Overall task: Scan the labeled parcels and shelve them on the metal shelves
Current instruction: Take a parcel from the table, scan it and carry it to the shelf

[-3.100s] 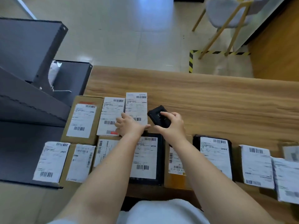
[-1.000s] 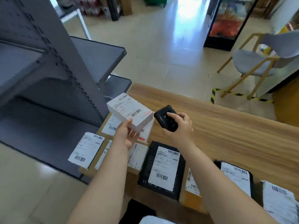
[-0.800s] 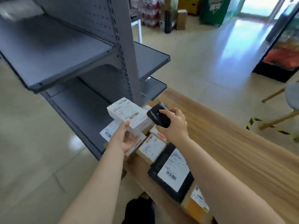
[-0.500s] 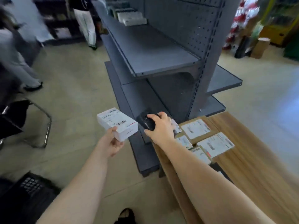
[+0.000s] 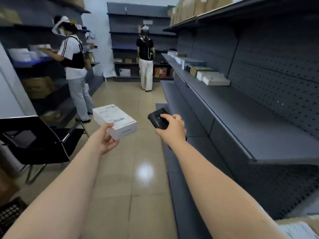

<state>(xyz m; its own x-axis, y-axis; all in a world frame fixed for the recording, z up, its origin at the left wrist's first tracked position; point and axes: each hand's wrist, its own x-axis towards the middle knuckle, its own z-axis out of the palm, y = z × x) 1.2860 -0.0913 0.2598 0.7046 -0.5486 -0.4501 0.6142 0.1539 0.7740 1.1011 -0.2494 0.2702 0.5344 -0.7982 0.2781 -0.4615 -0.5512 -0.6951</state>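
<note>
- Parcel (image 5: 114,121), white box with a printed label and barcode facing up, is being held in the air over the aisle floor (image 5: 131,169), to the left of the grey metal shelf unit (image 5: 241,118) and clear of it.
- Left hand (image 5: 107,140) is gripping the parcel from beneath at its near corner, thumb lying on the top edge, fingers curled under.
- Right hand (image 5: 170,128) is gripping the black handheld scanner (image 5: 158,120), fingers wrapped over its body; the scanner is sitting just right of the parcel, not touching it, and near the front edge of the metal shelf unit.
- Change against the earlier frames: the wooden table with the remaining labelled parcels is no longer lying ahead; the view is now looking straight down the aisle, with the metal shelf unit running along the right side.
- Both grips are staying as before; parcel and scanner are keeping about the same spacing.
- On the metal shelf unit's middle shelf, toward its far end, several boxes (image 5: 215,80) are already lying in a row.
- Two people are now standing in view left of the shelf unit: one (image 5: 74,66) near, facing the opposite racks, one (image 5: 145,57) at the aisle's far end.
- Black chair (image 5: 34,138) is standing across the aisle from the shelf unit.
</note>
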